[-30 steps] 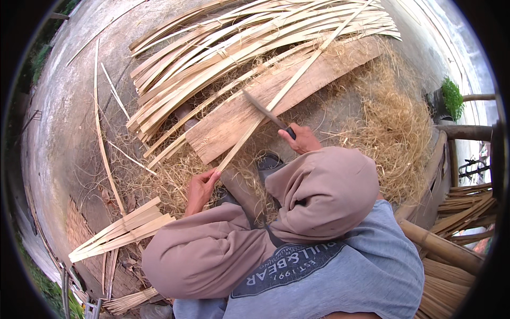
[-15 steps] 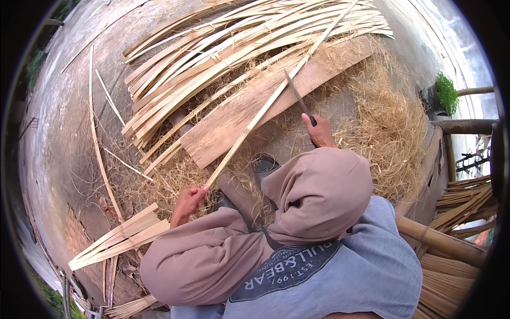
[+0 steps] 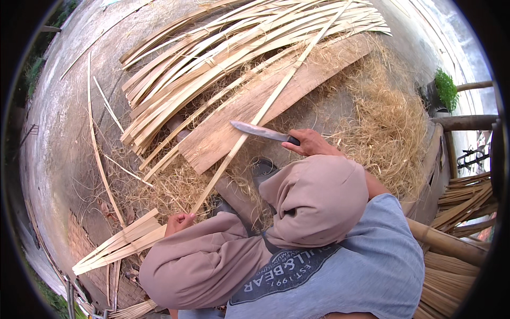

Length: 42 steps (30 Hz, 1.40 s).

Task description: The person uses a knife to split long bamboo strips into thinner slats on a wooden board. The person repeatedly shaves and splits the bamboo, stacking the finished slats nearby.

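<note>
My left hand (image 3: 180, 223) is closed on the near end of a long, pale bamboo strip (image 3: 270, 101). From there the strip slants up and to the right, across a flat wooden board (image 3: 226, 125). Wrapped round the black handle of a knife (image 3: 260, 131), my right hand (image 3: 308, 142) is beside my right knee. The blade points left and crosses over the strip near the board's lower edge; whether it touches the strip I cannot tell.
Beyond the board lies a broad pile of bamboo strips (image 3: 186, 80). Curly shavings (image 3: 382, 127) heap up on the right. Several finished-looking flat strips (image 3: 122, 242) fan out at lower left. Bamboo poles (image 3: 446, 242) and bundled strips (image 3: 451, 282) stand at the right edge.
My right hand has drawn the knife toward me and to the left, its blade turning from upward to nearly level. My left hand has moved slightly down and left, with the strip.
</note>
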Each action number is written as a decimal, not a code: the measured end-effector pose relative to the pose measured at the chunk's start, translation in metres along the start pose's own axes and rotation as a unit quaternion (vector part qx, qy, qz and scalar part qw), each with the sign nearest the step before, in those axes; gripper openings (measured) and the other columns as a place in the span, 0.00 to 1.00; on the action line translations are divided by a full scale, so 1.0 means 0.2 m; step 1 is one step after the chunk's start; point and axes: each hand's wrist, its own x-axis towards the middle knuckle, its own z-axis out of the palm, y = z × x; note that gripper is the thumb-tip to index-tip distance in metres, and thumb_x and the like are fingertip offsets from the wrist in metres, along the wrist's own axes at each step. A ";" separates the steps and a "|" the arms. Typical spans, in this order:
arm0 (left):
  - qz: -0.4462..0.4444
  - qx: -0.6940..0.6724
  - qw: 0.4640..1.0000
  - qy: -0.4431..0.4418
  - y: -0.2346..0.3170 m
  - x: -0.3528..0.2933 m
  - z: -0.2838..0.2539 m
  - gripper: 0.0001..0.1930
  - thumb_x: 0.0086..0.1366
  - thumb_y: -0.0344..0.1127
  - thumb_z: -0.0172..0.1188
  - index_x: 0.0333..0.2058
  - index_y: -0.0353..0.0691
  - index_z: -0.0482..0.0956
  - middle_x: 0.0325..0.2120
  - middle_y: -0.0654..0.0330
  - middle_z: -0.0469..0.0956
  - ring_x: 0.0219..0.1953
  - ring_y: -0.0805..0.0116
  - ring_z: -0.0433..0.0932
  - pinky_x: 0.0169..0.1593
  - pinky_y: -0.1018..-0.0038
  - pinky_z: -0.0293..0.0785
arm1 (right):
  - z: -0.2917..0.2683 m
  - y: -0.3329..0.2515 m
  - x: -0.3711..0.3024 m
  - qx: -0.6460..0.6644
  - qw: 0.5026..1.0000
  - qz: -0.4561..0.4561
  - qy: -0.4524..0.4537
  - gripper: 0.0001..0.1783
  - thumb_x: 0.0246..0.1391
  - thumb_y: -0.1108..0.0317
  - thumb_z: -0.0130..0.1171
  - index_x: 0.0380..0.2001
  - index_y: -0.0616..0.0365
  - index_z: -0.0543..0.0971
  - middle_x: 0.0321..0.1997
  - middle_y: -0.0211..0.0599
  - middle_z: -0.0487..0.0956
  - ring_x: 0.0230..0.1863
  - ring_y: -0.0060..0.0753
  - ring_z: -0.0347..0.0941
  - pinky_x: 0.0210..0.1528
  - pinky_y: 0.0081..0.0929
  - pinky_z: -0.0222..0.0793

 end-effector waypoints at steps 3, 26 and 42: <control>-0.007 -0.001 1.000 0.018 -0.07 -0.08 -0.06 0.13 0.69 0.42 0.67 0.36 0.36 0.85 0.19 0.69 0.76 0.18 0.79 0.67 0.21 0.74 0.60 | -0.04 0.12 0.09 -0.009 0.997 0.075 0.036 0.31 0.63 0.38 0.59 0.26 0.60 0.74 0.19 0.48 0.77 0.23 0.53 0.78 0.27 0.46 0.71; 0.027 0.025 0.997 0.067 -0.04 -0.09 0.09 0.12 0.69 0.42 0.67 0.40 0.37 0.84 0.21 0.67 0.77 0.19 0.76 0.69 0.22 0.74 0.62 | -0.35 0.53 0.17 -0.056 0.927 0.277 0.247 0.33 0.66 0.41 0.57 0.23 0.63 0.76 0.18 0.50 0.76 0.26 0.50 0.79 0.30 0.45 0.71; 0.051 0.022 0.992 0.112 0.04 -0.05 0.23 0.13 0.69 0.41 0.67 0.42 0.37 0.84 0.23 0.66 0.78 0.20 0.75 0.70 0.23 0.73 0.63 | -0.13 0.00 0.10 0.053 0.959 0.256 0.108 0.26 0.63 0.45 0.64 0.30 0.60 0.76 0.23 0.47 0.76 0.26 0.50 0.76 0.29 0.46 0.69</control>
